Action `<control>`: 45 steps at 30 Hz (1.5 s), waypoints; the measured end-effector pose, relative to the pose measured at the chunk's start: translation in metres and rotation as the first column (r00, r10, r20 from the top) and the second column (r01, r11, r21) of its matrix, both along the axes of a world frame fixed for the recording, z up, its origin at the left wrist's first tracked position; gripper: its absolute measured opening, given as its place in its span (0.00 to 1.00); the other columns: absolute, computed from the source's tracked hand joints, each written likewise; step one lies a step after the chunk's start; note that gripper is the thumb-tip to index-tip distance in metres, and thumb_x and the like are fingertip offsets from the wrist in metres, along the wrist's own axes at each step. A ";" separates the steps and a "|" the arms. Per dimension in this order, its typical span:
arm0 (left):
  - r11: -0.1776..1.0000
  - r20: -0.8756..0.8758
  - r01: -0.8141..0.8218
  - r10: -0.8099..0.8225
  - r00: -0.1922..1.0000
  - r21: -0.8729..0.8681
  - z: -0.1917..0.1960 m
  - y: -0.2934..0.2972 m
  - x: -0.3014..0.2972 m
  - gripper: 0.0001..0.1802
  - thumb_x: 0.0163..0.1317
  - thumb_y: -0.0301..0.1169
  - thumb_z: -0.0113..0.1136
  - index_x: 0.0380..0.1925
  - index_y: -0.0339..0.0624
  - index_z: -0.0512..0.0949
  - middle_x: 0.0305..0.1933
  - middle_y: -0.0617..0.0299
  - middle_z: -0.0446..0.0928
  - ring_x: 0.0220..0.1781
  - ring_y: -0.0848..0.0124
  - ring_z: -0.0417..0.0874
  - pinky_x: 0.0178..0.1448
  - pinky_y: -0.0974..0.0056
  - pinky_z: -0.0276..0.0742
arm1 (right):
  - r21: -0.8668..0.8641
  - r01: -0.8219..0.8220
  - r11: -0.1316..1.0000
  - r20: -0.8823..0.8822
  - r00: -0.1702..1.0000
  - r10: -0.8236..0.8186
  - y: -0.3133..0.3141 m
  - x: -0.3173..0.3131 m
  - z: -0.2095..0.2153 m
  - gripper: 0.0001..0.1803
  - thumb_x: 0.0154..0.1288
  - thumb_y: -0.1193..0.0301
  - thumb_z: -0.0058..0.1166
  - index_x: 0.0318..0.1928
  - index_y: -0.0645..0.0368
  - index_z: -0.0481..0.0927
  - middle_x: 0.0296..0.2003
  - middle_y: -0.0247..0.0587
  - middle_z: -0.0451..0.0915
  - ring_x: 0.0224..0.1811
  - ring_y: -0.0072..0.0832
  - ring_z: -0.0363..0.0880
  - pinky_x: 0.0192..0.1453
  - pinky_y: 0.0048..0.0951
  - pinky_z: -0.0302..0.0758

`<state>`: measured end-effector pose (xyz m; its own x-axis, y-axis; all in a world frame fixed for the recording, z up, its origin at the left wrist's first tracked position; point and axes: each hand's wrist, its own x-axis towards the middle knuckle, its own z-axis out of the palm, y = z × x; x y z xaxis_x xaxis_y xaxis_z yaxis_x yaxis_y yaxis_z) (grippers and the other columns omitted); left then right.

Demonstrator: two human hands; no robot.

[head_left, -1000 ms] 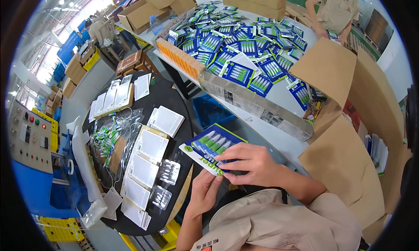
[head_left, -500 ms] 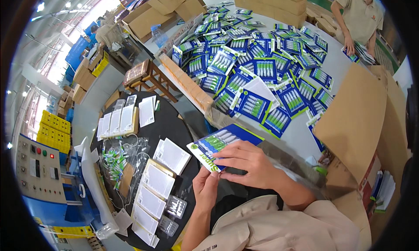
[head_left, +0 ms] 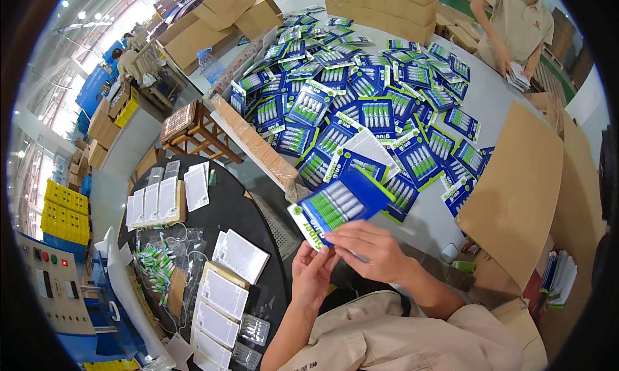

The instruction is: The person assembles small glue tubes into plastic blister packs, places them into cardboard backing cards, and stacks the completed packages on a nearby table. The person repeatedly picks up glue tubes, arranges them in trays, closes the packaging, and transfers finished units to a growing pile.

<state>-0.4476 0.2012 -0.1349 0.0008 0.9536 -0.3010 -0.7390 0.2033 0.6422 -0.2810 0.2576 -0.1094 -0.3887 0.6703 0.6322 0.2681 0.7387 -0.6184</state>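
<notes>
A blue, white and green blister pack (head_left: 342,202) of several small tubes is held up in front of me, tilted, its clear front facing me. My left hand (head_left: 314,274) pinches its lower left corner, thumb on the front. My right hand (head_left: 371,250) is closed at the lower edge, fingertips pressed on the card beside the left thumb. Just beyond the held pack, a big heap of like packs (head_left: 377,115) covers the pale table (head_left: 433,210), with a white card (head_left: 369,150) lying among them.
On the round black table (head_left: 231,206) at left lie white cards in holders (head_left: 218,300), loose tubes (head_left: 155,268) and clear blister trays (head_left: 254,330). An open cardboard carton (head_left: 512,190) stands at right. A wooden stool (head_left: 187,126) and a co-worker (head_left: 516,22) are farther off.
My right fingers have slid from the pack's front down to its lower edge. The pack has turned slightly and appears steeper. My view has shifted right; the co-worker's hands have moved.
</notes>
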 end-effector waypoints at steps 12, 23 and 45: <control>0.997 -0.015 0.012 -0.013 1.000 -0.082 -0.026 0.011 -0.017 0.13 0.71 0.22 0.60 0.53 0.35 0.79 0.49 0.56 0.85 0.49 0.70 0.88 0.56 0.64 0.85 | 0.115 0.129 0.985 0.306 0.939 -0.159 0.000 -0.015 -0.010 0.13 0.61 0.67 0.67 0.48 0.49 0.88 0.54 0.32 0.82 0.58 0.33 0.77 0.74 0.50 0.65; 0.987 -0.385 0.013 0.051 0.921 0.161 -0.033 0.003 -0.020 0.07 0.64 0.17 0.66 0.42 0.30 0.86 0.40 0.59 0.87 0.39 0.77 0.85 0.48 0.72 0.81 | 0.128 0.255 0.958 0.085 0.960 -0.267 -0.019 -0.017 -0.001 0.13 0.50 0.70 0.73 0.39 0.51 0.89 0.39 0.30 0.83 0.43 0.31 0.83 0.52 0.38 0.83; 0.961 0.101 0.276 -0.275 0.956 0.005 -0.023 0.014 0.007 0.36 0.69 0.35 0.66 0.71 0.39 0.61 0.61 0.59 0.78 0.62 0.66 0.80 0.68 0.52 0.78 | -0.715 0.211 0.666 -0.392 0.668 -0.632 -0.002 0.045 -0.037 0.13 0.61 0.81 0.67 0.47 0.67 0.87 0.45 0.38 0.82 0.48 0.25 0.80 0.57 0.25 0.75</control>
